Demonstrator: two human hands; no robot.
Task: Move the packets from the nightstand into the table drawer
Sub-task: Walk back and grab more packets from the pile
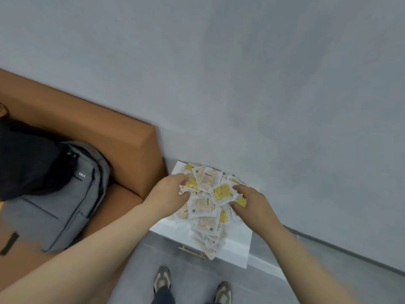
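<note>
Grey backpack (pixel 65 194) lies on the tan bed (pixel 122 145) at left. Left hand (pixel 168 194) pinches packets (pixel 206 207) at the heap's edge; right hand (pixel 252 205) curls onto its far side, grasp unclear. The heap covers the white nightstand (pixel 236 244).

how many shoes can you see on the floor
2. The left shoe is on the grey floor below the nightstand; the right shoe is to its right, near the bottom edge. Neither is hidden.
</note>
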